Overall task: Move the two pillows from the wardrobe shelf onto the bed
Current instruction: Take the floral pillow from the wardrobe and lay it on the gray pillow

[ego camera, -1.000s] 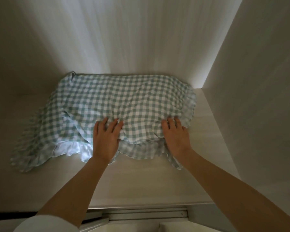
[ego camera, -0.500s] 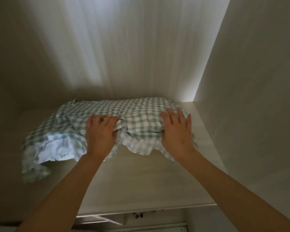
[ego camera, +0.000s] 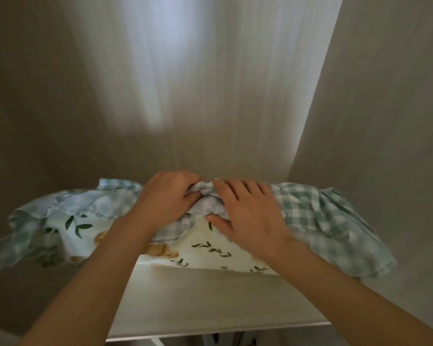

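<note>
On the gingham pillow [ego camera: 310, 211], left hand [ego camera: 168, 198] fingers [ego camera: 191, 195] clench, right hand [ego camera: 250, 216] fingers [ego camera: 238, 189] lie flat.

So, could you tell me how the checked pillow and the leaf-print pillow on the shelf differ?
The checked pillow is green-and-white gingham; the leaf-print pillow is pale with dark green leaves. The checked pillow lies on top; the leaf-print pillow is underneath, only its front showing. The left hand grips the checked pillow's bunched fabric and the right hand rests on it; neither plainly holds the leaf-print pillow. Both are on the shelf.

Leaf-print pillow [ego camera: 210, 253] on pale shelf [ego camera: 210, 300]
</note>
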